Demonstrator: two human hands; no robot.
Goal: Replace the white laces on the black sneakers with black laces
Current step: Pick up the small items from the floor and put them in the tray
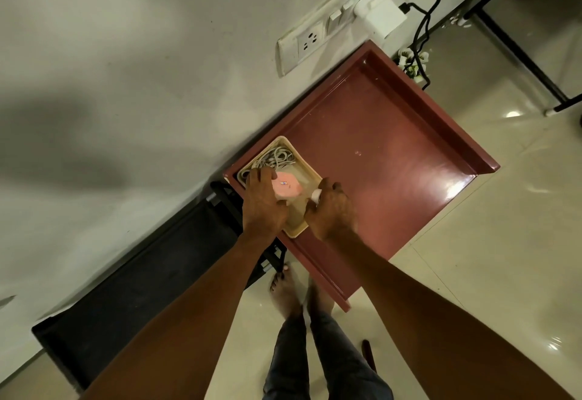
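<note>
We see a cream tray (297,232) holding white laces (273,160) at twelve o'clock and a pink pack (287,187); left hand (263,206) grips the pack, right hand (330,210) grips the tray's rim.

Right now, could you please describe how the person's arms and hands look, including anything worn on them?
Both arms are bare from the lower frame edge to the wrists: no sleeves show. The left hand and the right hand are gloveless, and I can make out no watch, bracelet or ring, though blur leaves small items uncertain. No markings are visible on either forearm.
</note>
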